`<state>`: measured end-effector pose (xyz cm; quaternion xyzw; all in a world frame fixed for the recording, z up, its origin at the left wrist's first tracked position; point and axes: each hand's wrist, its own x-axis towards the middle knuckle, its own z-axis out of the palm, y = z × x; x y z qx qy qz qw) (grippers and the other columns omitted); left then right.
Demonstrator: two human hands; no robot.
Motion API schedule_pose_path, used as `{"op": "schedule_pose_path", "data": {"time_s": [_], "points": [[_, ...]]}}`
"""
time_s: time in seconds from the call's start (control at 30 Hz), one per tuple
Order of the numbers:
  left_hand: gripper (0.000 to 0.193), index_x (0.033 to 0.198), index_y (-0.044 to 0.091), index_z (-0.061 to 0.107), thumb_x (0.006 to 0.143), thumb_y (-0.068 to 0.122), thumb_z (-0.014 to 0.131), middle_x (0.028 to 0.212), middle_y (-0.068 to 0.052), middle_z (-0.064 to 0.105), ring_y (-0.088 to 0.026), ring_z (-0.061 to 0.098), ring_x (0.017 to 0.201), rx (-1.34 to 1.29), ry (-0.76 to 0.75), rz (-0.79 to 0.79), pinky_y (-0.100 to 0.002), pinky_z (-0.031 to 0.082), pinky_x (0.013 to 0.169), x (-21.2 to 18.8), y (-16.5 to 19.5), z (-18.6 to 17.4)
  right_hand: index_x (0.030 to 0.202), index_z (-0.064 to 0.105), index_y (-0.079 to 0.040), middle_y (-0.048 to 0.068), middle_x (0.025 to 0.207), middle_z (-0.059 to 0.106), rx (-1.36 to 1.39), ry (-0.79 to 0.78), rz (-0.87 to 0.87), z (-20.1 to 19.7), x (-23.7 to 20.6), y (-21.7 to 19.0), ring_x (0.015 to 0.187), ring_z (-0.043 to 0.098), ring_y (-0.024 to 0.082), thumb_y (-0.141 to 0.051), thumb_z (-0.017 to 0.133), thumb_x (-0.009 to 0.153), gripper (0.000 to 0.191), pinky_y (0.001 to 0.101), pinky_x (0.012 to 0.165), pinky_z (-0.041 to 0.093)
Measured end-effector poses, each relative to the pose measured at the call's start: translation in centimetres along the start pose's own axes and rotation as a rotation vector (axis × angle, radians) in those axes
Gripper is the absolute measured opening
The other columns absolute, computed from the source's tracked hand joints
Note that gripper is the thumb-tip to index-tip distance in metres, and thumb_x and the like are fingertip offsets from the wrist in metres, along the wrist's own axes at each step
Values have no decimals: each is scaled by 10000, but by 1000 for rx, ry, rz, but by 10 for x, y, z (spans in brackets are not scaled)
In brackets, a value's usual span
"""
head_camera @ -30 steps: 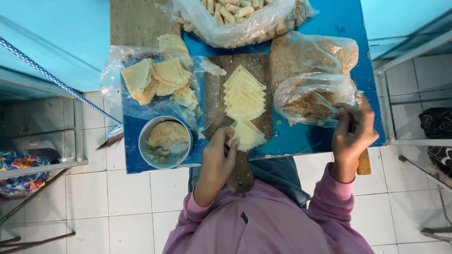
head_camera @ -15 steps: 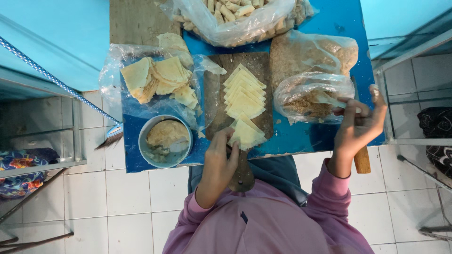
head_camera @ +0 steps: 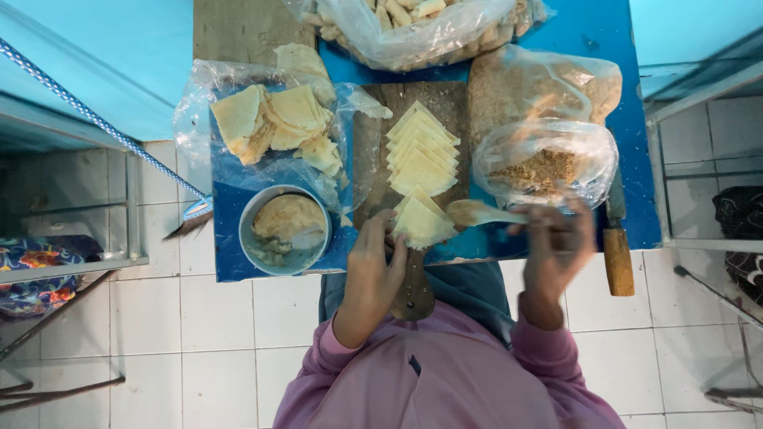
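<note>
While the blue tabletop [head_camera: 556, 32] carries everything, the biggest thing in play is the dark wooden paddle-shaped board [head_camera: 373, 159], whose handle runs back toward the person. A row of pale, thin triangular pastry sheets [head_camera: 421, 147] lies overlapped along that board, and the nearest pale folded pastry sheet [head_camera: 421, 226] sits at the board's near end. It looks light, limp and easily torn, so it is best pinned flat at a corner or lifted with a flat support under it, not pinched hard in the middle. Right of the board stands a clear plastic bag of brown crumbly filling [head_camera: 544, 163], soft-walled and floppy, with loose contents that would spill if tipped. Left of the board a round grey metal bowl of beige paste [head_camera: 284, 230] rests on the table edge, beside a crumpled plastic sheet with more pale pastry pieces [head_camera: 278, 123]. A wooden-handled knife [head_camera: 616, 250] lies at the far right.

The left hand [head_camera: 373, 266] reaches forward, wrist low, fingers together with tips touching the near edge of the folded sheet. The right hand [head_camera: 556, 250], blurred, has fingers curled around the handle of a pale wooden spoon [head_camera: 477, 213], whose bowl points at the folded sheet.
</note>
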<state>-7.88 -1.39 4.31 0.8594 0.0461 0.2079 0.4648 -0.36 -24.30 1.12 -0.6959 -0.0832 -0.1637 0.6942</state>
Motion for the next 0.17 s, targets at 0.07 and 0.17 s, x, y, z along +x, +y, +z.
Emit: {"op": "schedule_pose_path", "data": {"time_s": [0.07, 0.17], "points": [[350, 1283, -28, 579, 944, -17, 665, 1037, -189, 655, -269, 698, 791, -40, -29, -85, -347, 565, 688, 0, 0, 1, 1450, 476, -5, 181, 989, 726, 51, -69, 50, 16, -12, -3, 849, 718, 189, 50, 564, 1102, 363, 280, 738, 571], [352, 1278, -23, 582, 936, -23, 664, 1023, -180, 644, -255, 692, 786, -45, -28, -84, -341, 563, 690, 0, -1, 1, 1434, 464, 5, 204, 1035, 734, 16, -168, 25, 31, -18, -7, 831, 696, 174, 35, 559, 1092, 357, 279, 772, 583]]}}
